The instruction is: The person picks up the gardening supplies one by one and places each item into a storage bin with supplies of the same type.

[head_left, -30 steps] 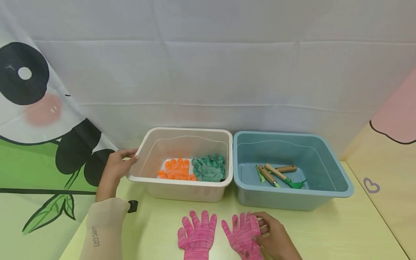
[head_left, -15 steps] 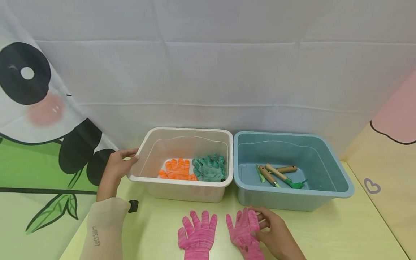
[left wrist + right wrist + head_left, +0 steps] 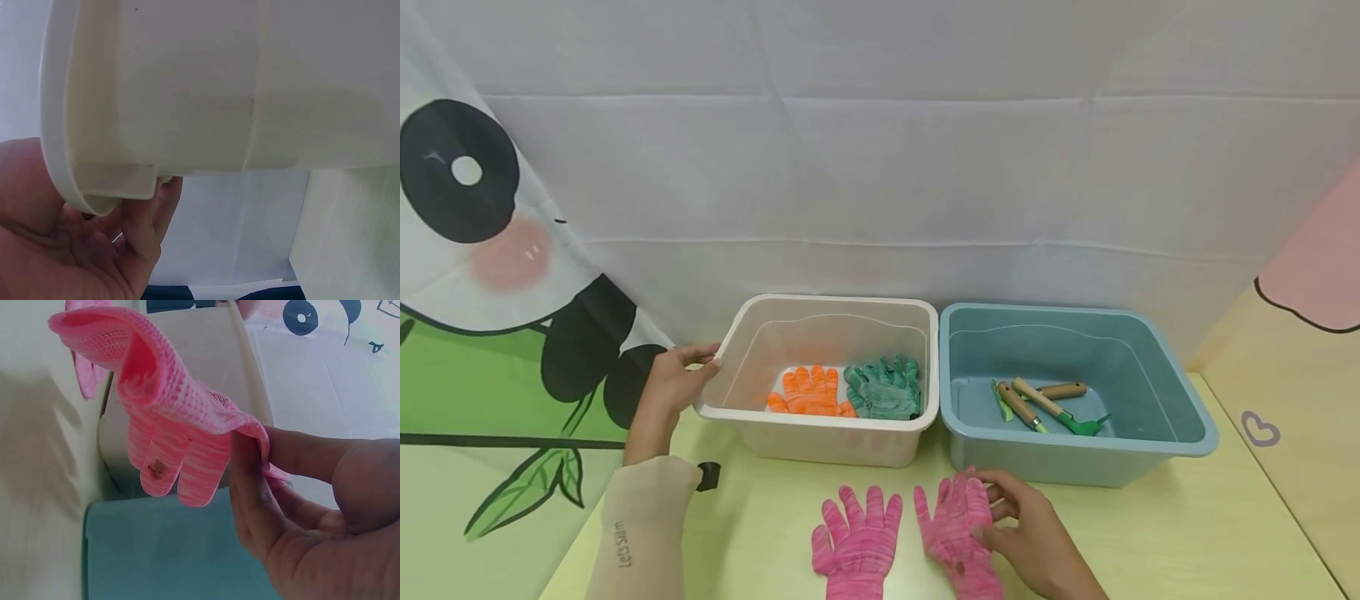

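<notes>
Between thumb and fingers my right hand [image 3: 1026,533] pinches the edge of a pink knitted glove [image 3: 951,525], held up off the table in the right wrist view, with a dark stain on one finger [image 3: 157,469]. A second pink glove [image 3: 859,537] lies flat to its left, fingers pointing away. My left hand [image 3: 673,387] grips the left rim of the white bin [image 3: 827,437], thumb on the near side and fingers behind. Inside that bin lie an orange glove [image 3: 810,392] and crumpled green gloves [image 3: 883,390].
Touching the white bin on its right is a blue bin [image 3: 1037,458] holding small garden tools [image 3: 1037,404] with wooden handles. Both stand on the pale yellow table [image 3: 1210,525], against a light cloth backdrop [image 3: 925,167]. A black tab [image 3: 708,476] sits at the left sleeve.
The right hand has raised the pink glove slightly away from me, and the glove has shifted and tilted in its pinch. The left hand stays at the white bin's rim.
</notes>
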Available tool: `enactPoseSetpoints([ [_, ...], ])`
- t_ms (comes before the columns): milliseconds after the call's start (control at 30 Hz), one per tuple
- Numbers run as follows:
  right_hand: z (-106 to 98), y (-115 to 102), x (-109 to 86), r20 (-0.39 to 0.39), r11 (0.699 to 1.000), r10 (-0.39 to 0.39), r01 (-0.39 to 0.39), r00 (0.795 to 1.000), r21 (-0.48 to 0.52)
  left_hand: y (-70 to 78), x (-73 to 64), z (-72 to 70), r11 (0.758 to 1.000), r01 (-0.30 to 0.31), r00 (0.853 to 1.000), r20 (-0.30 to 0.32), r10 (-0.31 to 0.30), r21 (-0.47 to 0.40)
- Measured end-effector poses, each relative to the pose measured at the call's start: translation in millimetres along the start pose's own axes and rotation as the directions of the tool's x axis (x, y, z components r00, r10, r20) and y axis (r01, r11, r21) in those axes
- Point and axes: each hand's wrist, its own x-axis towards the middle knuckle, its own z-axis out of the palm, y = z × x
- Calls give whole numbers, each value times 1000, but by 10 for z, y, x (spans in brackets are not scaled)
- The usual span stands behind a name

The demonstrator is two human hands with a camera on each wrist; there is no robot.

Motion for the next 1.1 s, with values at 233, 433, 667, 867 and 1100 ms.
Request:
enactPoseSetpoints([
  [233, -7, -56, -19, 18, 999, -45, 44, 999, 21, -6, -1, 2, 1000, -4, 1000, 0, 4, 0],
  [433, 3, -145, -25, 9, 999, -28, 28, 1000, 19, -5, -8, 1, 1000, 2, 1000, 3, -2, -4],
  [667, 1, -235, -18, 11, 999, -37, 37, 999, 11, 1, -2, 6, 1000, 7, 1000, 1, -7, -7],
  [867, 1, -314, -17, 25, 998, -66, 66, 997, -1, 4, -7, 9, 1000, 8, 1000, 2, -8, -18],
  [1100, 21, -403, -10, 42, 994, -106, 106, 994, 5, -3, 9, 11, 1000, 8, 1000, 5, -8, -16],
])
